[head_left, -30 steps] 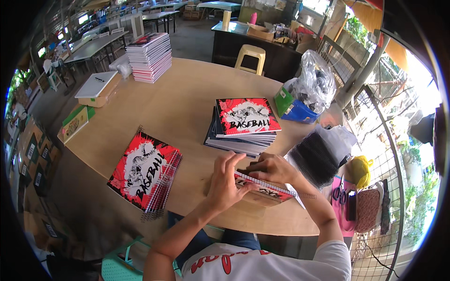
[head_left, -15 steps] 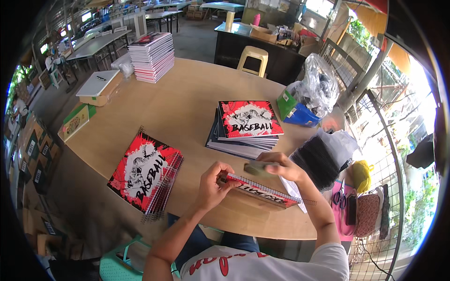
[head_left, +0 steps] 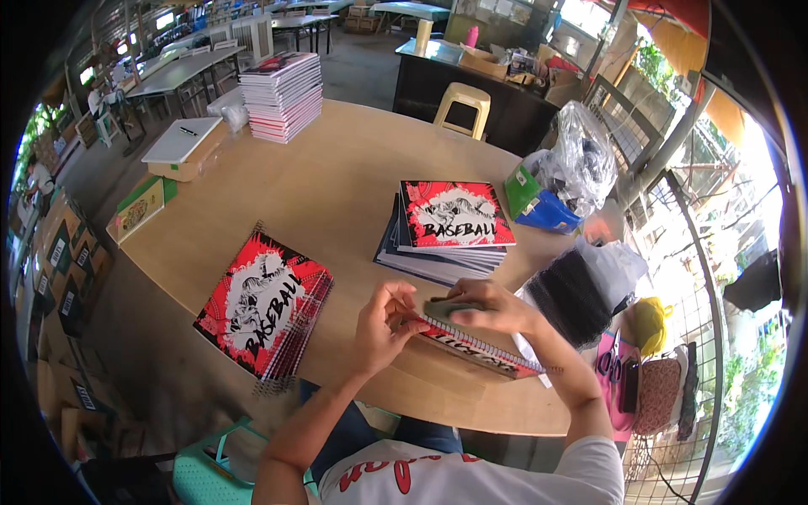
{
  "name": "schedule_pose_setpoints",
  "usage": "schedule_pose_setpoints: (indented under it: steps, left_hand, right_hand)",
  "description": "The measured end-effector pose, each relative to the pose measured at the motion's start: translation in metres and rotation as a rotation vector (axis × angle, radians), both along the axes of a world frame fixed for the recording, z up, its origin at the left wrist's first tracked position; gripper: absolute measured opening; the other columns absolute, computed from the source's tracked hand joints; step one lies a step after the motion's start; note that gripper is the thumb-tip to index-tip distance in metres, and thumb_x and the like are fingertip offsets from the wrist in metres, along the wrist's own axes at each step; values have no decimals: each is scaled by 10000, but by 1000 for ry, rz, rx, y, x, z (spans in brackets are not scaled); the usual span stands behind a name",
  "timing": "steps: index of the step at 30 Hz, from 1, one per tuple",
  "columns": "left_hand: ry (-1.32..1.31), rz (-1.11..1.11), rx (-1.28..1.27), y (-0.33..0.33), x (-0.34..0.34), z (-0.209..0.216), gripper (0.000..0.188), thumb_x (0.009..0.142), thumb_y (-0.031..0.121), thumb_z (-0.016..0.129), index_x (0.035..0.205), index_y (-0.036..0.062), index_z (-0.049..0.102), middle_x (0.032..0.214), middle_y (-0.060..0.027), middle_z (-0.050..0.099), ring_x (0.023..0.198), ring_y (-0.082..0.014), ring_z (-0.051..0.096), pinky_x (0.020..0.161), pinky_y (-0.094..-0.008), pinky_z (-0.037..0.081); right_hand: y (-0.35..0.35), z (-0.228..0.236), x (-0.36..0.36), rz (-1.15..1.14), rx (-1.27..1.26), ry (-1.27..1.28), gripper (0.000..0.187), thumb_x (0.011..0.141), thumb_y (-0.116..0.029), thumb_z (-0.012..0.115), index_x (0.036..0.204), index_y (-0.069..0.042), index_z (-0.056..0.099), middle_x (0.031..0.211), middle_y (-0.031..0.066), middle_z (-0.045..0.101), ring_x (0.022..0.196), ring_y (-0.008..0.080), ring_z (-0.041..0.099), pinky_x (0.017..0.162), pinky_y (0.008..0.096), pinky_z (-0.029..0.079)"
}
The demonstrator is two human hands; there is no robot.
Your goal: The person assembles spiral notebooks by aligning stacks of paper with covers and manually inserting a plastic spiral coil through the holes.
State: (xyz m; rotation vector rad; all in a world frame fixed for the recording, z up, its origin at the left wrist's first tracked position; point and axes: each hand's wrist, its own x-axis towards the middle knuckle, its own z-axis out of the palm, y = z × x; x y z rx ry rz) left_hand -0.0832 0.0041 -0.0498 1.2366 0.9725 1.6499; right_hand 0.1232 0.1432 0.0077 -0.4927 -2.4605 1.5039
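A red, white and black spiral notebook stands on its edge at the front of the table, with its coil upward. The left end of its spine is pinched between the fingers of my left hand. My right hand is closed around a dull olive-grey object, blurred, its exact kind unclear. That object lies along the coil near my left fingers. To the left lies a stack of bound spiral notebooks with matching covers. Beyond my hands sits a pile of loose covers and pages, the top one red.
Black coils lie right of my hands, beside plastic wrap. Behind them stands a green and blue box with a plastic bag. A tall stack of books and a white board with a pen sit at the far left. Scissors hang right.
My right hand has moved left along the coil with the olive-grey object, toward my left hand. My left fingers have shifted slightly at the spine's end. The whole view has shifted a little.
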Motion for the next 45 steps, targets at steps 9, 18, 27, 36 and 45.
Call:
schedule_pose_setpoints:
  steps: [9, 18, 27, 36, 45]
  left_hand:
    - [39, -132, 43, 12, -3, -15, 366, 782, 40, 836, 1069, 42, 609, 1206, -55, 485, 999, -114, 549, 914, -285, 490]
    - [21, -98, 61, 19, 3, -6, 207, 812, 5, 803, 966, -10, 665, 1205, -57, 443, 960, -94, 557, 756, -220, 534]
    - [8, -95, 11, 12, 2, -13, 179, 808, 3, 806, 959, 17, 710, 1242, -45, 450, 998, -86, 561, 797, -232, 529]
    - [94, -34, 59, 14, 3, -13, 210, 789, 55, 843, 968, 23, 738, 1239, -39, 482, 946, -74, 576, 735, -214, 516]
    - [-5, -135, -52, 14, -3, -13, 166, 787, -63, 792, 924, -22, 707, 1311, -44, 431, 912, -75, 589, 769, -236, 535]
  right_hand:
    - [-26, -29, 63, -453, 436, 152, 386, 856, -217, 785, 1218, -103, 715, 1260, 201, 629, 1200, 365, 593, 1031, 437, 474]
    - [-163, -118, 260, -1411, 967, -629, 509, 846, -292, 756, 1270, -52, 608, 1220, 184, 594, 1201, 391, 520, 1046, 550, 374]
    - [-145, 1, 177, -1189, 956, 89, 544, 846, -290, 763, 1267, -8, 566, 1128, 188, 599, 1083, 402, 580, 958, 489, 465]
    - [-85, 120, 0, -117, 1608, -104, 442, 718, -300, 737, 1139, -173, 697, 1092, -4, 610, 1245, 194, 528, 1167, 624, 281]
    - [-71, 122, -30, 225, 1917, -21, 189, 694, -175, 657, 867, -138, 722, 962, -9, 600, 1114, 150, 581, 1211, 577, 257]
